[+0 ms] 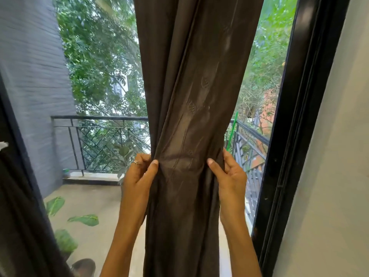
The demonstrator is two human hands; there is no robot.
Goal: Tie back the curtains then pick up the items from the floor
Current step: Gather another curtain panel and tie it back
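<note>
A dark brown curtain (187, 86) hangs down the middle of the view in front of a glass balcony door. It is bunched into a narrow waist at hand height. My left hand (137, 174), with a ring on one finger, grips the bunched cloth from the left, thumb pressed on the front. My right hand (229, 172) grips it from the right in the same way. Both thumbs lie on the front and the fingers reach behind the fabric. A second dark curtain (22, 216) fills the lower left corner. No tie-back and no floor items are visible.
The black door frame (295, 136) stands right of the curtain, with a pale wall (335, 176) beyond it. Outside is a balcony with a black metal railing (99, 118), a grey brick wall (34, 76), potted plants (65, 240) at the lower left and trees behind.
</note>
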